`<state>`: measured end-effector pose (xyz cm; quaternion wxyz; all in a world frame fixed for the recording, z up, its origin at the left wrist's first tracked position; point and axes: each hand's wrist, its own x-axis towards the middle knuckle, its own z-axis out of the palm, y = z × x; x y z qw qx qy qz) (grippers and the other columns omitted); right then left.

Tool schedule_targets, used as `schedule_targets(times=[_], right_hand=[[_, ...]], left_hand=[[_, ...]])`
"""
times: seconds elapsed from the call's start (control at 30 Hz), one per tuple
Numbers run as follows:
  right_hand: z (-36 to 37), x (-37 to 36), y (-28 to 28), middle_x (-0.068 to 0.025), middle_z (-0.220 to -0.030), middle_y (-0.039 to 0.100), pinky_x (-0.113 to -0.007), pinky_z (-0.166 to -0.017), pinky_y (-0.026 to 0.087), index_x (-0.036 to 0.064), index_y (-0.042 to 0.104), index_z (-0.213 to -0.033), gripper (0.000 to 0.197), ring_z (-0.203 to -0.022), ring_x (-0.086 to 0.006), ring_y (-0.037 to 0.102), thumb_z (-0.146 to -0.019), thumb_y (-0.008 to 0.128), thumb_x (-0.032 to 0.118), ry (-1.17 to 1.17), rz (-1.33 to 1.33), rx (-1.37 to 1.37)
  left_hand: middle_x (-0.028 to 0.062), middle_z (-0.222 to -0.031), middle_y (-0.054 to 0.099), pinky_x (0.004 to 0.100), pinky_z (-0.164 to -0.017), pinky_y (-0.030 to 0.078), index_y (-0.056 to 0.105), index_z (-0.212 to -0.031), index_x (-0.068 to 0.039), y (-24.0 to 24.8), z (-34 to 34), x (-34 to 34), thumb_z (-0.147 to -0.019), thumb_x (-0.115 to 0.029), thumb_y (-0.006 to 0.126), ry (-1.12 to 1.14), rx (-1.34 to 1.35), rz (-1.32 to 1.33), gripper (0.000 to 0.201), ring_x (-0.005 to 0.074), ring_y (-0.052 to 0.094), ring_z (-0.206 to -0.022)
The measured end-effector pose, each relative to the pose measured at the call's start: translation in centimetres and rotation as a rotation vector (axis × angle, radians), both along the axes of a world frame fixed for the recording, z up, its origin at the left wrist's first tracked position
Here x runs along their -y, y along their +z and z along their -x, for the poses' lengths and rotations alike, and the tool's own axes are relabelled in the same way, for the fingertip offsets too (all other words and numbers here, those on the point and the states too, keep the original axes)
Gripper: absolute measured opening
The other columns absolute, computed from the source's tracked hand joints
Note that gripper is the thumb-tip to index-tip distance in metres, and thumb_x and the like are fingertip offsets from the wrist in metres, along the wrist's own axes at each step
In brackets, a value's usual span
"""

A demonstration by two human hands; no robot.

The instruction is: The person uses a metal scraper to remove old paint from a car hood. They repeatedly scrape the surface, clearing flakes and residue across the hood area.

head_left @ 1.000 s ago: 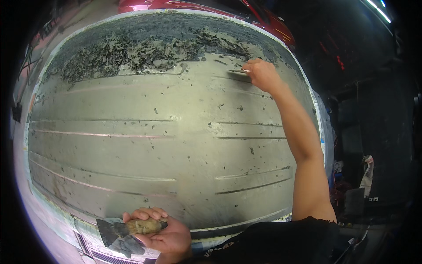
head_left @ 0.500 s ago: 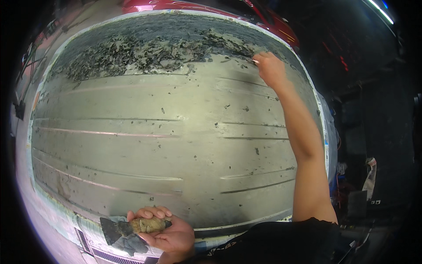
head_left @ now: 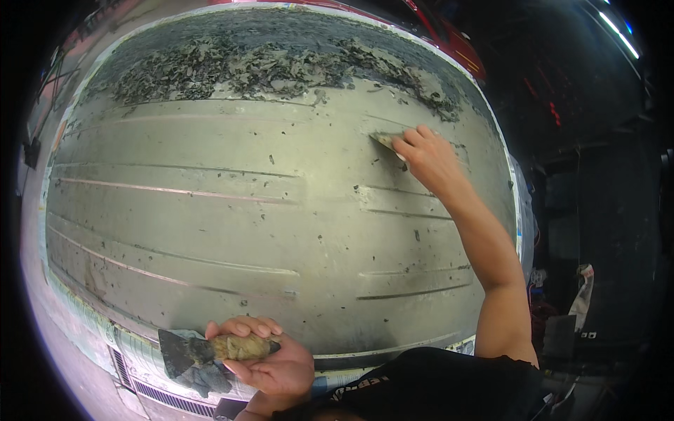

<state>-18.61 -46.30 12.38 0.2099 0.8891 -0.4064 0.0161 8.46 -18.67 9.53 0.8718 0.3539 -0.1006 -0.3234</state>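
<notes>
A broad, pale metal panel with long raised ribs (head_left: 210,231), like a vehicle roof, spreads before me. Across its far part lies a crumpled band of peeled dark flakes (head_left: 281,70), with a dark coating (head_left: 281,28) beyond. My right hand (head_left: 432,161) grips a small flat scraper (head_left: 382,140) whose edge rests against the bare metal, on the near side of the flakes; the fingers hide most of it. By the near edge, my left hand (head_left: 284,365), palm up, is closed round a scraper with a wooden handle (head_left: 242,347) and dark blade. A grey crumpled cloth (head_left: 203,379) sits beneath that blade.
Masking paper and tape (head_left: 105,319) border the panel. Small dark crumbs (head_left: 319,237) dot the metal. A red car (head_left: 453,45) stands beyond the far right edge. Below my left hand is a slotted vent (head_left: 172,400). A light cloth-like strip (head_left: 581,298) hangs at the right.
My right hand has come back toward me from the flakes, and its scraper now shows. The flake band reaches further down on the right. My left hand holds its scraper much as before.
</notes>
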Motion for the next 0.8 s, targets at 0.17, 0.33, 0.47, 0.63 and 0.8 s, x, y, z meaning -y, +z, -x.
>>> schedule_targets(times=[0.17,0.33,0.47,0.63,0.8], right_hand=[[-1.7,-1.0,-0.4,-0.0017,-0.093,0.059,-0.039,-0.078,0.053,0.0143,0.067,-0.098,0.021,-0.097,-0.0234,0.059,-0.079,0.070,0.007,-0.013,-0.018,0.015],[-0.8,3.8,-0.3,-0.0026,-0.093,0.060,-0.039,-0.079,0.054,0.0148,0.069,-0.099,0.021,-0.096,-0.0254,0.060,-0.080,0.068,0.005,-0.148,0.139,0.009],[-0.3,2.6,2.0,-0.0015,-0.097,0.062,-0.039,-0.081,0.055,0.0174,0.070,-0.100,0.022,-0.100,-0.0230,0.061,-0.081,0.068,0.007,-0.223,0.148,0.043],[-2.0,-0.8,0.8,-0.0027,-0.091,0.060,-0.041,-0.077,0.053,0.0144,0.070,-0.098,0.022,-0.096,-0.0262,0.060,-0.080,0.067,0.003,0.010,-0.015,0.082],[-2.6,5.2,0.0,-0.0030,-0.099,0.066,-0.040,-0.085,0.056,0.0156,0.072,-0.104,0.021,-0.104,-0.0253,0.063,-0.086,0.067,0.007,-0.209,-0.019,0.052]], left_hand=[[0.0081,-0.104,0.051,0.0330,-0.073,0.051,0.034,-0.145,-0.008,0.1,-0.2,0.0,-0.109,-0.048,0.038,0.041,0.031,0.004,0.055,0.0185,0.053,-0.084],[0.0065,-0.104,0.052,0.0322,-0.074,0.047,0.037,-0.144,-0.008,0.5,0.1,0.1,-0.110,-0.043,0.035,-0.008,0.016,0.048,0.049,0.0167,0.052,-0.084],[0.0065,-0.104,0.052,0.0320,-0.073,0.047,0.037,-0.144,-0.008,0.4,-0.2,0.1,-0.110,-0.043,0.036,0.008,0.019,0.035,0.048,0.0166,0.052,-0.084],[0.0058,-0.105,0.051,0.0317,-0.072,0.047,0.037,-0.144,-0.008,0.7,0.0,0.0,-0.110,-0.043,0.037,-0.023,0.012,0.049,0.048,0.0164,0.052,-0.084],[0.0051,-0.104,0.051,0.0317,-0.073,0.047,0.038,-0.144,-0.009,0.8,0.2,0.1,-0.110,-0.043,0.036,-0.025,-0.011,0.040,0.048,0.0167,0.052,-0.083]])
